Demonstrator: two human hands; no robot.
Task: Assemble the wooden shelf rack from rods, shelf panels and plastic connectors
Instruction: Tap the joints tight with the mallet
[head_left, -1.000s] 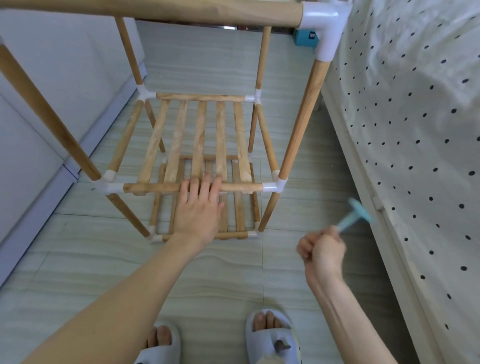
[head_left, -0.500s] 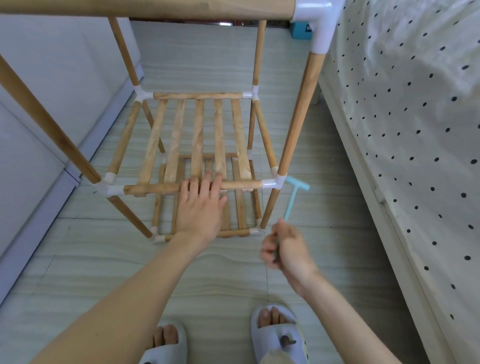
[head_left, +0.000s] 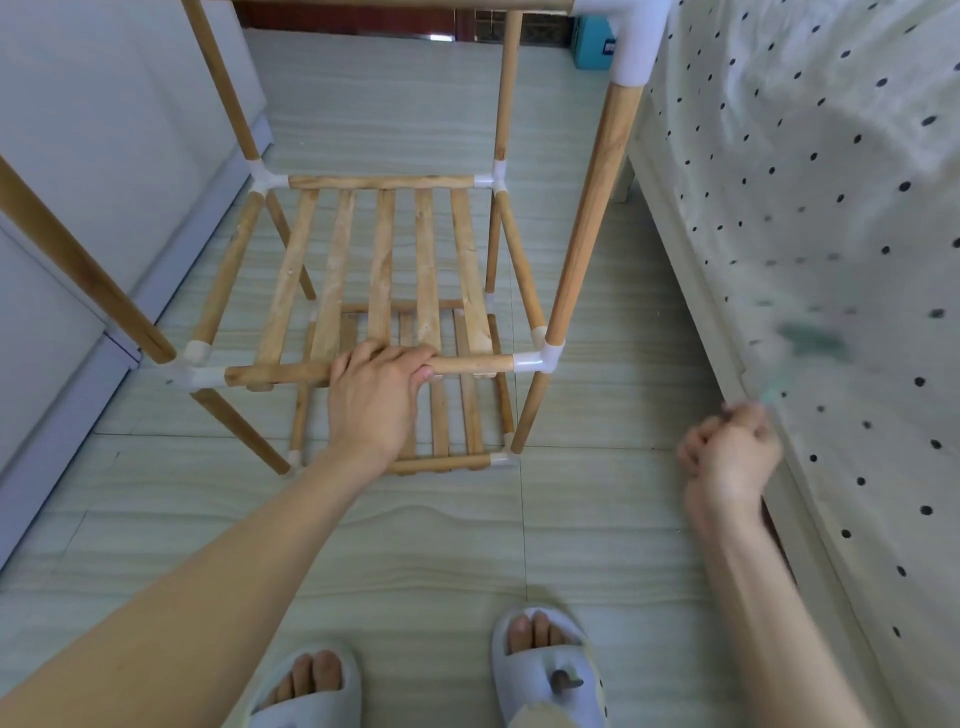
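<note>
Open floor (head_left: 426, 545) before rack (head_left: 379, 270); bed (head_left: 810, 218) crowds right side, wall (head_left: 78, 156) crowds left.

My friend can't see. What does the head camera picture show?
A person's left hand grips the front rod of a wooden shelf rack on the floor. Their right hand holds a blurred light-blue hammer beside a spotted bed.

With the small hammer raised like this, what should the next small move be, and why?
Probably swing the blurred light-blue plastic hammer in the right hand onto the white plastic corner connector; the left hand grips the front wooden rod beside it, bracing the rack.
</note>
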